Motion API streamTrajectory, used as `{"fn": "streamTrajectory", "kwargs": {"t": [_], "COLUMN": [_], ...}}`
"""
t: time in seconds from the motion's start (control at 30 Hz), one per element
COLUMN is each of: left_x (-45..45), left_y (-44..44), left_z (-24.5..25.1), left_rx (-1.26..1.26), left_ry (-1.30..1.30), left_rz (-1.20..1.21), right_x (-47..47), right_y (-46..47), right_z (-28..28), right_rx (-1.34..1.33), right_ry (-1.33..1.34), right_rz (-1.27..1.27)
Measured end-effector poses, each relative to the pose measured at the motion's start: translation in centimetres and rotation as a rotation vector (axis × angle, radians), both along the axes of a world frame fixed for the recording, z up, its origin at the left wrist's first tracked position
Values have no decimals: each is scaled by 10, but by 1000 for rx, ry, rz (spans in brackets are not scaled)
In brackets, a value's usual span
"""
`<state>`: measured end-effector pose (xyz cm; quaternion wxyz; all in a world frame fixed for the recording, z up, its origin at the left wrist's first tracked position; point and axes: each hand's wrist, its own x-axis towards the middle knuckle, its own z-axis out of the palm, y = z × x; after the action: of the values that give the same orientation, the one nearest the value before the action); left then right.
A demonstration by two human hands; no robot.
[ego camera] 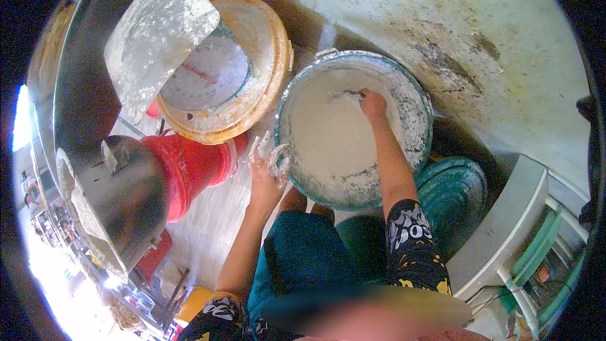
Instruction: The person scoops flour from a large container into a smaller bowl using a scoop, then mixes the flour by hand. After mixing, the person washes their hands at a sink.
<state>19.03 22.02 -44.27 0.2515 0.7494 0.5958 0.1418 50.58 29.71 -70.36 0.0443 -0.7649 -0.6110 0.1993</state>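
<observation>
A large round tub with a green rim stands before me, its walls caked with white powder. Pale flour-like powder fills much of it. Inside the tub, my right hand grips the dark handle of a small utensil; the utensil's far end is in the powder and cannot be made out clearly. My left hand, its fingers coated white and spread apart, is at the tub's left rim and holds nothing. Whether it touches the rim is unclear.
A dial scale with a powdery metal pan rests on an orange bucket lid. Red buckets and a metal machine bowl stand left. A green lid lies right, near a stained wall and white-framed furniture.
</observation>
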Motion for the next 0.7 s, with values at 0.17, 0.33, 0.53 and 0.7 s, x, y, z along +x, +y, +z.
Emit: {"fn": "streamTrajectory", "kwargs": {"t": [0.17, 0.33, 0.53, 0.7], "left_x": [-3, -2, -3, -9], "left_y": [6, 3, 4, 9], "left_z": [0, -6, -11, -11], "left_rx": [20, -16, 34, 39], "left_ry": [-3, -3, -18, -25], "left_rz": [21, 22, 9, 17], "right_x": [37, 58, 36, -8], "right_y": [-98, -178, -191, -179], "right_z": [-88, -179, -175, -150], "right_rx": [-107, -205, -382, -470], "right_ry": [44, 17, 581, 1220], "right_rz": [-154, -225, -812, -1230]}}
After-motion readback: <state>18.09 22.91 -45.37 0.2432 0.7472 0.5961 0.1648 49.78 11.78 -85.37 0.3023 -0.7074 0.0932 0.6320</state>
